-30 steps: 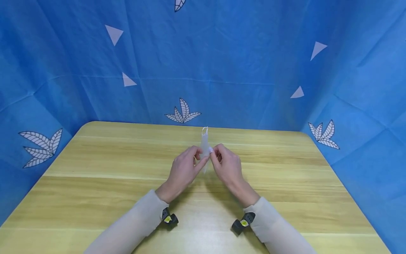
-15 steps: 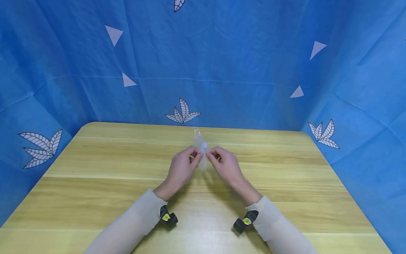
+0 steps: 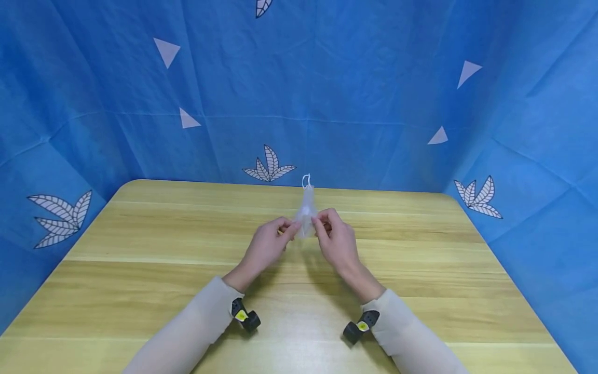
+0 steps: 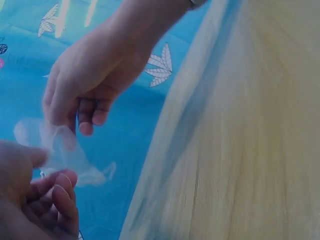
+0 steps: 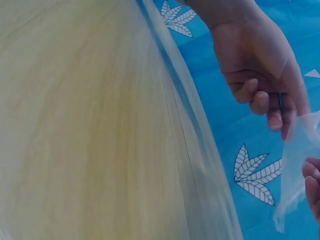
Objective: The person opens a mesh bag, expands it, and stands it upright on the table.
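Observation:
A small translucent plastic bag [image 3: 306, 210] stands upright above the middle of the wooden table [image 3: 140, 249], with a thin loop at its top. My left hand [image 3: 290, 229] pinches its lower left edge. My right hand [image 3: 320, 223] pinches the lower right edge. In the left wrist view the bag [image 4: 67, 155] hangs crumpled between my left hand [image 4: 47, 172] at the bottom and the right hand [image 4: 82, 117] above. The right wrist view shows the bag [image 5: 300, 160] at the right edge, held by the left hand [image 5: 277, 120], with right fingertips [image 5: 312, 182] just in frame.
A blue cloth backdrop [image 3: 327, 78] printed with white leaves and triangles wraps the table's back and sides. Black wrist cameras [image 3: 245, 318] [image 3: 357, 327] sit under both sleeves. The table's far edge runs just behind the hands.
The bag has risen and swung to the right, its loop now higher than before. Both hands keep their pinch and have shifted slightly away from me.

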A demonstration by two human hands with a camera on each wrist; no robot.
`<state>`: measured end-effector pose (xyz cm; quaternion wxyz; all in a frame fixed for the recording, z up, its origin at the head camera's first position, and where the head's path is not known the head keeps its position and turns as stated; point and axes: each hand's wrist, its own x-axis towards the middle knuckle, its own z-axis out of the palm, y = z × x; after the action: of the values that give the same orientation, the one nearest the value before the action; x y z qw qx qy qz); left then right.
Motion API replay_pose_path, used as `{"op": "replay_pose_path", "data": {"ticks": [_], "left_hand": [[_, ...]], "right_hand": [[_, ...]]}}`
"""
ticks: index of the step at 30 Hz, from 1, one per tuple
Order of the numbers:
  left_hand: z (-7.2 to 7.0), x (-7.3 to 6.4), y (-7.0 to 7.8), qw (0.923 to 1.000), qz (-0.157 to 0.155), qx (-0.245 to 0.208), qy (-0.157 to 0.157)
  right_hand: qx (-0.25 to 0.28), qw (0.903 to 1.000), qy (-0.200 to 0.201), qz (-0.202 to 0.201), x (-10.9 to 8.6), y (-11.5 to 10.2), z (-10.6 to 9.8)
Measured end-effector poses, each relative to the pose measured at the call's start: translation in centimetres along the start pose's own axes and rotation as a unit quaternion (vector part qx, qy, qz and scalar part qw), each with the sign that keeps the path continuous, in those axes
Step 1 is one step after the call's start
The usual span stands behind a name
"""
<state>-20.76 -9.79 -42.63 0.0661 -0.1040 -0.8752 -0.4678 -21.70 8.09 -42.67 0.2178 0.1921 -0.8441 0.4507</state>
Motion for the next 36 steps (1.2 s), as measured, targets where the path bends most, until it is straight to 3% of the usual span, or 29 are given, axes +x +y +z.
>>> {"op": "replay_pose_path", "data": {"ticks": [3, 8, 11, 14, 24, 28, 33, 36], "left_hand": [[0.02, 0.13, -0.15, 0.9994, -0.007, -0.026, -0.023], [-0.03, -0.02, 0.08, 0.9993, 0.005, -0.036, 0.012], [-0.04, -0.10, 0.21, 0.9988, 0.014, -0.040, 0.024], [-0.04, -0.15, 0.32, 0.9987, 0.025, -0.029, 0.033], [0.03, -0.45, 0.68, 0.9966, 0.051, -0.004, 0.064], [0.17, -0.42, 0.63, 0.9994, 0.015, -0.005, 0.031], [0.31, -0.21, 0.42, 0.9957, -0.043, -0.068, -0.047], [0.30, -0.14, 0.32, 0.9936, -0.051, -0.086, -0.052]], "right_hand": [[0.032, 0.9994, -0.014, 0.009, 0.06, 0.03, -0.03], [0.092, 0.9921, -0.067, 0.052, 0.14, -0.18, -0.10], [0.095, 0.9861, -0.107, 0.085, 0.16, -0.40, -0.17], [0.081, 0.9841, -0.129, 0.091, 0.15, -0.55, -0.24], [-0.009, 0.9960, -0.064, 0.061, 0.14, -0.22, -0.04], [-0.001, 0.9970, -0.051, 0.058, 0.11, -0.21, 0.10], [0.008, 0.9976, -0.045, 0.052, -0.08, -0.37, 0.32], [0.006, 0.9979, -0.049, 0.042, -0.21, -0.54, 0.49]]}}
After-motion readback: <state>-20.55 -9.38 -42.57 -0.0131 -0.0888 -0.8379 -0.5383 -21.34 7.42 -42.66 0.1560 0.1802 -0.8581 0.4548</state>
